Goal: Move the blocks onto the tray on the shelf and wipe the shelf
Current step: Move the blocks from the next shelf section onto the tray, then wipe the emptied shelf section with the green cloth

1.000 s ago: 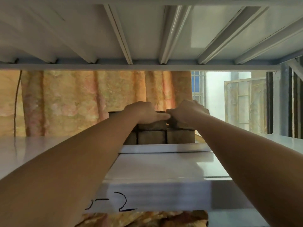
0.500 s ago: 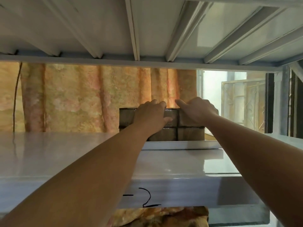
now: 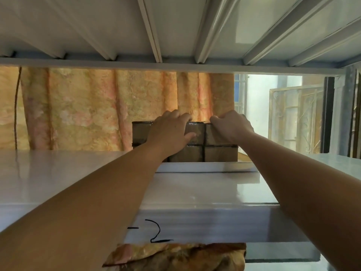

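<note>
**Blocks (image 3: 187, 153) stacked on tray, both hands on the top row**

- Blocks sit in two rows, three across, on the white tray (image 3: 205, 166). The tray lies toward the back edge of the shelf (image 3: 195, 188), a little right of the middle.
- Left hand (image 3: 170, 132): fingers curl over the top of the middle block (image 3: 196, 130), thumb pressed on its front face. A firm hold.
- Right hand (image 3: 232, 128): fingers hook over the top of the right block (image 3: 212, 136), knuckles forward. Hands are close together but on separate blocks.
- Step in hand, as I read it: seating and squaring the top row.
- To do it well:
  - Press down and inward so the faces line up with the row beneath.
  - Keep the seams tight.
  - Let go one hand at a time.
  - The wrapping looks glossy, so blocks may slide. Push straight, not at a slant.
  - Mind the far side. A shove could carry the stack or tray off the back edge.
- Wiping not yet begun. The shelf front is bare and shiny. Patterned fabric (image 3: 175, 257) shows below the front edge; I cannot tell whether it is the wiping cloth.
</note>
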The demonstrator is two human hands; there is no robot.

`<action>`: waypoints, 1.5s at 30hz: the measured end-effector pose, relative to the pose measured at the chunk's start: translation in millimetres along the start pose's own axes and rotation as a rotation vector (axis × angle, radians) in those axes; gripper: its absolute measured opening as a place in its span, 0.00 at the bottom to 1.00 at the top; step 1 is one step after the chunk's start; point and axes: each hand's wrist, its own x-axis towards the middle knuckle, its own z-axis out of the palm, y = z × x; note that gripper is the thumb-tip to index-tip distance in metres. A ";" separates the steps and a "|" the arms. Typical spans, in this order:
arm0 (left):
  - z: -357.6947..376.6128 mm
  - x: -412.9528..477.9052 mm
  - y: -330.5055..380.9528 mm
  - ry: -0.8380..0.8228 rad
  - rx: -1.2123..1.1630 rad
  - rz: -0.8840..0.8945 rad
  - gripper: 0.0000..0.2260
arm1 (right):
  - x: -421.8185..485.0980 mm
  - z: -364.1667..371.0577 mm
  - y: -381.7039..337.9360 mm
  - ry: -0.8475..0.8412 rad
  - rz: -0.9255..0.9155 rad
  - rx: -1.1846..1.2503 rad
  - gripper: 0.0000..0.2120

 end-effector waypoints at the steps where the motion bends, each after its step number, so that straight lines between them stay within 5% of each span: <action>1: 0.3 -0.4 0.2 0.010 0.007 0.006 0.23 | 0.7 -1.0 -0.2 -0.018 -0.001 -0.008 0.19; 8: 1.4 -3.3 -1.0 0.020 0.012 0.033 0.21 | 3.2 -2.7 2.2 -0.048 -0.005 -0.023 0.22; 16: 1.7 -7.6 9.8 0.019 0.165 0.192 0.28 | -15.9 1.9 10.5 0.178 -0.078 0.131 0.31; 22: -4.6 -3.4 17.8 0.098 0.017 0.165 0.39 | -22.9 -11.1 15.3 0.300 -0.137 0.135 0.20; 27: -21.7 -2.6 33.7 0.057 0.108 0.214 0.29 | -34.3 -36.1 38.5 0.166 -0.102 -0.087 0.17; 34: -15.4 -7.8 128.8 -0.135 -0.048 0.158 0.28 | -56.5 -70.0 92.4 -0.244 -0.235 -0.246 0.14; 39: 3.3 7.6 219.5 -0.220 -0.017 0.186 0.19 | -55.9 -110.8 157.6 -0.032 -0.131 -0.239 0.12; 45: 35.1 29.3 316.6 -0.262 -0.136 0.142 0.15 | -58.4 -176.2 240.8 -0.081 -0.146 -0.323 0.15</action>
